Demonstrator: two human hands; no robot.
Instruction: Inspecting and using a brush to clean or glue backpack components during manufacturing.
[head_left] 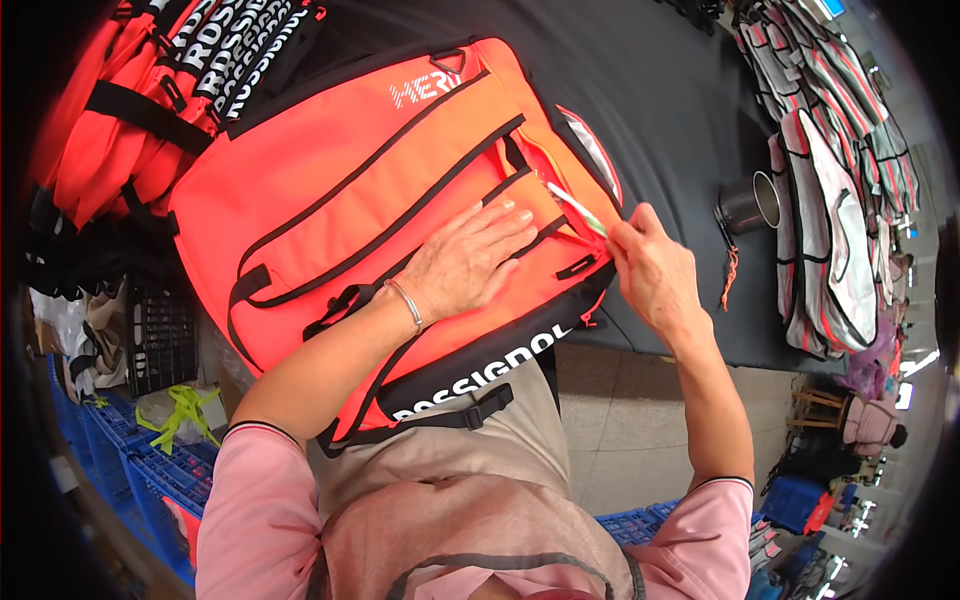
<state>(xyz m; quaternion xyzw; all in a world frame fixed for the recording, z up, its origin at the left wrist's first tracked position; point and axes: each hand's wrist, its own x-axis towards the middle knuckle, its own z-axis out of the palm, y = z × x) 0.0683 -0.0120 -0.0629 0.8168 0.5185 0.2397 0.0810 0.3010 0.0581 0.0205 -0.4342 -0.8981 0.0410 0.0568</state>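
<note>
A red-orange backpack (330, 180) with black trim and straps lies across the table edge in front of me. My left hand (470, 255) rests flat on it, fingers stretched over a shoulder strap. At the bag's right end, my right hand (650, 260) is closed, thumb and fingertips pinched together. A slim white-and-green stick (575, 205) runs from those fingertips into a gap in the fabric beside the strap. What kind of thing it is cannot be made out. A black buckle strap (475, 412) hangs from the bag's near edge.
Red bags with black straps (120, 140) are piled at the far left. On the black table (650, 100), a dark metal cup (750, 203) stands beside grey-and-white bags (825, 230) at the right. Blue crates (150, 480) stand at the lower left.
</note>
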